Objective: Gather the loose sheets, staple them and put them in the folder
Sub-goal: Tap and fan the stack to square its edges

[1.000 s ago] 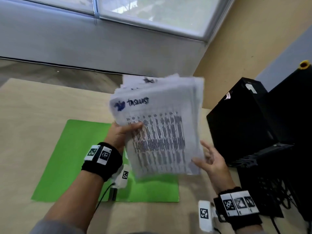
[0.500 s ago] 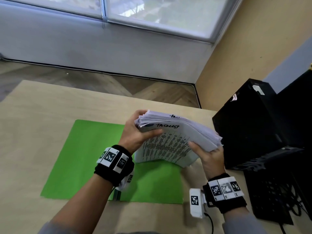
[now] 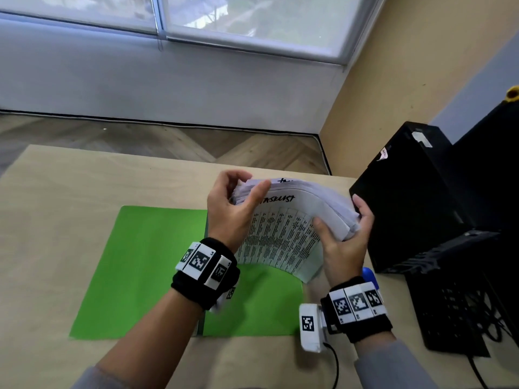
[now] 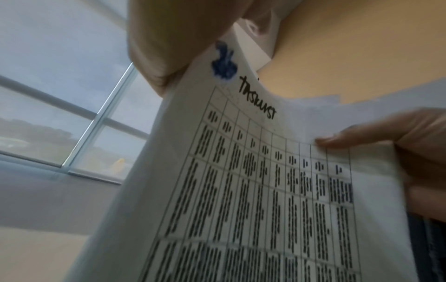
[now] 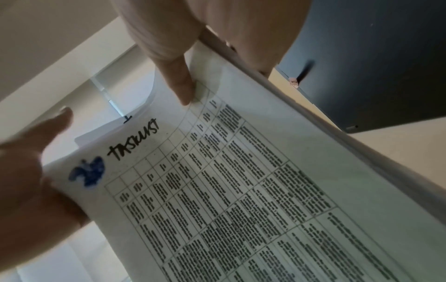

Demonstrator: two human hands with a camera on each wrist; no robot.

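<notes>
A green folder [image 3: 146, 265] lay open and flat on the wooden table [image 3: 56, 197], at the left of the scene. Above the folder's right half, the person's left hand [image 3: 230, 209] met the top left corner of a stack of sheets [image 3: 286, 234]: the thumb lay extended across the top sheet and the fingers were curled behind the stack's edge, so the corner was pinched between them. The stack was held in the air, bowed, its lower edge hanging just over the folder; the top sheet carried a printed table headed "TASKLIST". The right hand [image 3: 348, 240] gripped the stack's right edge, thumb on the front and fingers wrapped round the back. Just below that wrist a blue object [image 3: 369, 275] rested on the table, mostly hidden. A black computer case [image 3: 407, 197] stood at the far right.
</notes>
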